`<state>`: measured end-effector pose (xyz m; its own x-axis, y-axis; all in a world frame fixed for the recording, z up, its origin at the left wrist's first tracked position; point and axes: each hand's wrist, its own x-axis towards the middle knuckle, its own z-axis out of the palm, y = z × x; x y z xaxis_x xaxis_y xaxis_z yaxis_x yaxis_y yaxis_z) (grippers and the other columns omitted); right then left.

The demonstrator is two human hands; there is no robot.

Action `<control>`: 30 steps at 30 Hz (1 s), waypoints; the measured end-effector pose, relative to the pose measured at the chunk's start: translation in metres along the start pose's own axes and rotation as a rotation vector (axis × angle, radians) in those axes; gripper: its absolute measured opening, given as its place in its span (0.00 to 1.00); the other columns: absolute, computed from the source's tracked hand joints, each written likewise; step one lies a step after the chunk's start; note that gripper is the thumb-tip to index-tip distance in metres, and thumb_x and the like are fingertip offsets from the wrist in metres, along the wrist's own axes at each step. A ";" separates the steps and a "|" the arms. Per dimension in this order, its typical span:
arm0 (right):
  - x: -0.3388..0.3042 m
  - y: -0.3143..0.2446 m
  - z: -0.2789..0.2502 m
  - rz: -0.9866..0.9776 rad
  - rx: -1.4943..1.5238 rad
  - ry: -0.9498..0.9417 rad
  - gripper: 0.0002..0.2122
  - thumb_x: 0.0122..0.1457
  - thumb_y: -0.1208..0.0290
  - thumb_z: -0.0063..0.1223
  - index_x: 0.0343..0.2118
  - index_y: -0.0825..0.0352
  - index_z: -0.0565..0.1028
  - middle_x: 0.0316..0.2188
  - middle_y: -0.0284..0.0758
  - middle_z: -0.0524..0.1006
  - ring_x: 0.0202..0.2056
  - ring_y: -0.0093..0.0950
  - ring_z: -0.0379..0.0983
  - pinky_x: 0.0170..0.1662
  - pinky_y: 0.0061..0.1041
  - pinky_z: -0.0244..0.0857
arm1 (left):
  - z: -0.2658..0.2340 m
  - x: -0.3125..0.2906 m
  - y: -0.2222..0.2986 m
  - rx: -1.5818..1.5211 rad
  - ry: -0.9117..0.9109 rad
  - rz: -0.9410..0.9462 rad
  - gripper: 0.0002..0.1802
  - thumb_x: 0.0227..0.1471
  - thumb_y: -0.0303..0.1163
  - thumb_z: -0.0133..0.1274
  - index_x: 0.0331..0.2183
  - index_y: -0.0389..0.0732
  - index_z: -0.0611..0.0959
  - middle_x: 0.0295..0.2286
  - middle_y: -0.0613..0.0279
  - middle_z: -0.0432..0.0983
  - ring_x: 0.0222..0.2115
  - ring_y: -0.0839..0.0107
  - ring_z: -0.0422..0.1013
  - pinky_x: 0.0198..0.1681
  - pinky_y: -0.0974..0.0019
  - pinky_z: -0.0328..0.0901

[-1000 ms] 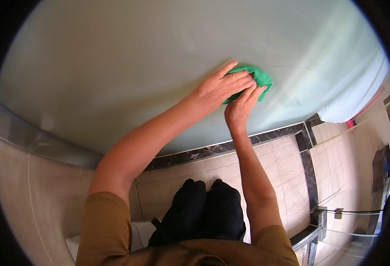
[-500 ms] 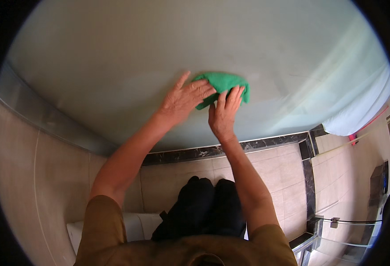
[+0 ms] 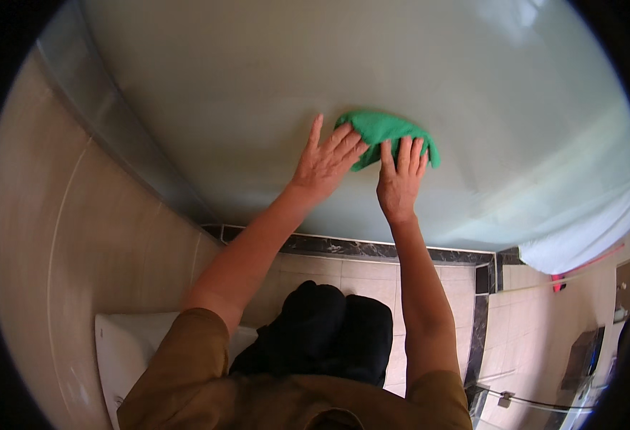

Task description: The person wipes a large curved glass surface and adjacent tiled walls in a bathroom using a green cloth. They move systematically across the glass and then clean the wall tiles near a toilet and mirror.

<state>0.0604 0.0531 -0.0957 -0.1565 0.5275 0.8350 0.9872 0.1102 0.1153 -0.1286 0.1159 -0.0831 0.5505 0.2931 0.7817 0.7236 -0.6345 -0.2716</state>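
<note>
A green cloth [image 3: 386,127] lies bunched against a large frosted glass panel [image 3: 257,79], its near edge folded and in shadow. My left hand [image 3: 327,161] presses on the cloth's left part, fingers stretched out, with one finger spread off to the left against the glass. On the cloth's right part rest the straight fingers of my right hand [image 3: 402,179], side by side, the thumb a little apart. Both hands are flat rather than wrapped round the cloth. The fingertips of the right hand lie over its lower right edge.
A metal frame strip [image 3: 125,118] joins the glass to a beige tiled wall [image 3: 78,236] at left. Dark marbled edging [image 3: 343,247] runs along the panel's foot. At lower left stands a white fixture [image 3: 125,344]; a pale blue cloth [image 3: 580,233] hangs at right.
In the picture, both hands and the green cloth have shifted right together. The view has turned too: the metal strip, wall and floor edging sit differently. Both hands stay on the cloth.
</note>
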 end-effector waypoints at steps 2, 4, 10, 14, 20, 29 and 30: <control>-0.011 -0.012 0.009 -0.063 -0.012 -0.060 0.27 0.58 0.77 0.52 0.62 0.51 0.68 0.66 0.42 0.61 0.66 0.49 0.55 0.64 0.56 0.49 | 0.006 -0.033 -0.001 -0.035 -0.031 -0.053 0.29 0.50 0.34 0.56 0.56 0.54 0.78 0.58 0.70 0.65 0.64 0.69 0.55 0.67 0.30 0.44; -0.015 -0.023 0.013 -0.096 -0.008 -0.107 0.28 0.58 0.77 0.52 0.63 0.49 0.68 0.66 0.40 0.62 0.66 0.47 0.56 0.64 0.55 0.51 | 0.007 -0.054 -0.001 -0.062 -0.070 -0.123 0.27 0.50 0.35 0.57 0.55 0.54 0.79 0.57 0.70 0.67 0.63 0.68 0.56 0.67 0.30 0.43; 0.010 -0.036 0.006 -0.165 -0.035 -0.137 0.31 0.57 0.79 0.51 0.64 0.46 0.68 0.66 0.32 0.63 0.67 0.40 0.57 0.62 0.51 0.53 | -0.008 -0.060 -0.002 -0.097 -0.045 -0.273 0.33 0.50 0.43 0.63 0.58 0.54 0.74 0.52 0.65 0.69 0.60 0.63 0.59 0.65 0.25 0.43; 0.068 -0.074 -0.013 -0.294 -0.037 -0.197 0.31 0.57 0.77 0.51 0.64 0.45 0.67 0.67 0.26 0.63 0.67 0.31 0.57 0.61 0.41 0.56 | -0.027 -0.057 -0.028 -0.046 -0.073 -0.438 0.39 0.51 0.46 0.62 0.62 0.48 0.68 0.53 0.60 0.67 0.59 0.56 0.60 0.65 0.24 0.40; 0.123 -0.132 -0.009 -0.541 0.001 -0.198 0.32 0.56 0.73 0.54 0.66 0.46 0.64 0.71 0.22 0.54 0.70 0.23 0.49 0.62 0.33 0.54 | -0.032 -0.080 -0.070 0.019 -0.065 -0.673 0.48 0.53 0.50 0.60 0.65 0.39 0.59 0.61 0.50 0.57 0.63 0.50 0.53 0.65 0.24 0.36; 0.136 -0.152 0.004 -0.628 0.210 -0.234 0.31 0.56 0.63 0.59 0.65 0.48 0.66 0.71 0.21 0.54 0.71 0.23 0.48 0.64 0.33 0.52 | -0.026 -0.087 -0.071 0.100 -0.050 -0.764 0.48 0.55 0.44 0.58 0.65 0.29 0.55 0.63 0.36 0.50 0.64 0.40 0.49 0.66 0.27 0.37; 0.136 -0.149 0.003 -0.624 0.269 -0.248 0.31 0.56 0.63 0.59 0.64 0.48 0.67 0.71 0.22 0.55 0.70 0.24 0.50 0.64 0.34 0.52 | -0.021 -0.084 -0.069 0.084 -0.037 -0.758 0.48 0.55 0.43 0.58 0.65 0.28 0.55 0.63 0.35 0.50 0.64 0.38 0.49 0.66 0.28 0.38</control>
<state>-0.1085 0.1114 -0.0010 -0.7224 0.4705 0.5067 0.6747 0.6399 0.3678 -0.2338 0.1199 -0.1178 -0.0966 0.6517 0.7523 0.9377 -0.1940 0.2884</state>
